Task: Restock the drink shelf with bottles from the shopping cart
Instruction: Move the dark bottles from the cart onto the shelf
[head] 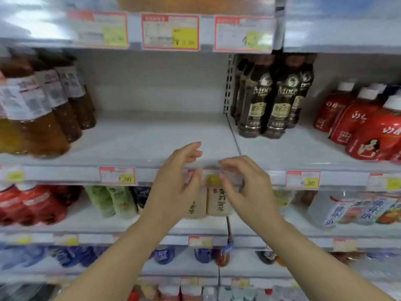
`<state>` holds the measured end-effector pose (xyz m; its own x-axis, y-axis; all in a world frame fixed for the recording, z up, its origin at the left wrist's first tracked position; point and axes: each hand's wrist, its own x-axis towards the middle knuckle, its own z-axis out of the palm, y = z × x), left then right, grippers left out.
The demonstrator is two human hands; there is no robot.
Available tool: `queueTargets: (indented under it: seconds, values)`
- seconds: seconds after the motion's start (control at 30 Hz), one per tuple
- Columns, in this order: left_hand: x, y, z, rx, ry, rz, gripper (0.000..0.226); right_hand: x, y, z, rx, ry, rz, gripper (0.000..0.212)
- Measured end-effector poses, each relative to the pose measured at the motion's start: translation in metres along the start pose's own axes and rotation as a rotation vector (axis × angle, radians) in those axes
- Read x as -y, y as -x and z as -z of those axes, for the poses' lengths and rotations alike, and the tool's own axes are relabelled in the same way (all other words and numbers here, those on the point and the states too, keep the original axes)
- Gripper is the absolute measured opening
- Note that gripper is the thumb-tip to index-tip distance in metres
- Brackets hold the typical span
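**Head view: restocking of the drink shelf, seen from the aisle.**

Nearest, from 6 o'clock, two bare forearms rise to the front edge of the drink shelf (156, 137). The left hand (180, 181) and the right hand (243, 183) face each other, just apart. The fingers of both are loosely curved and released, and neither hand grasps a bottle. Between them, on the price rail (65, 173), sits a price tag (213, 180). Blur hides whether either hand touches it. Just behind the hands, one tier down, beige tea bottles (218, 202) stand upright.

Beyond the hands, toward 12 o'clock, a broad stretch of white shelf board shows. It is flanked at 9 o'clock by amber tea bottles (43, 127) and at 2 o'clock by dark coffee bottles (273, 105). Red white-capped bottles (368, 131) stand at 3 o'clock.

*Progress.* No bottle for restocking is in view, and the shopping cart lies outside the frame. How many have been placed cannot be told. The open stretch of board suggests that most of the filling in this section is left. With both hands free, the next bottle probably has to be fetched from the cart first.

*Orientation.* Every stocked bottle stands with its long axis vertical, its cap toward 12 o'clock and its label toward the aisle. An added bottle would presumably be set the same way, front to back in rows.
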<state>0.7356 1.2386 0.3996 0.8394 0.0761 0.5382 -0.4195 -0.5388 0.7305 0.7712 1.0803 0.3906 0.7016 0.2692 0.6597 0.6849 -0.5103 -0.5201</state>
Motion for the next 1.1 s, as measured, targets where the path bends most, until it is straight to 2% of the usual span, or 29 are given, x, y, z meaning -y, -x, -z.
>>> queueTargets:
  seconds: [0.1, 0.27, 0.47, 0.57, 0.63, 0.83, 0.97, 1.1]
  values:
    - [0.038, 0.057, 0.047, -0.07, -0.066, 0.122, 0.037, 0.033, 0.027, -0.07, 0.24, -0.076, 0.055, 0.021]
    - [0.122, 0.156, 0.125, -0.149, -0.195, 0.464, 0.025, 0.08, 0.07, -0.193, 0.621, -0.119, 0.032, 0.019]
    - [0.212, 0.297, 0.202, -0.207, -0.259, 0.923, 0.029, 0.121, 0.138, -0.344, 1.013, -0.096, -0.009, 0.018]
    - [0.249, 0.359, 0.228, -0.243, -0.231, 1.171, 0.028, 0.138, 0.168, -0.409, 1.194, -0.047, -0.025, 0.023]
    - [0.272, 0.394, 0.241, -0.253, -0.248, 1.273, 0.028, 0.145, 0.188, -0.45, 1.292, -0.014, -0.066, 0.028]
    - [0.339, 0.461, 0.263, -0.216, -0.247, 1.451, 0.031, 0.146, 0.232, -0.569, 1.446, 0.104, -0.106, 0.047]
    - [0.38, 0.476, 0.264, -0.352, -0.148, 1.471, 0.035, 0.138, 0.247, -0.629, 1.349, 0.129, -0.1, 0.06]
    - [0.417, 0.47, 0.262, -0.481, -0.008, 1.499, 0.052, 0.133, 0.257, -0.664, 1.299, 0.218, 0.004, 0.072]
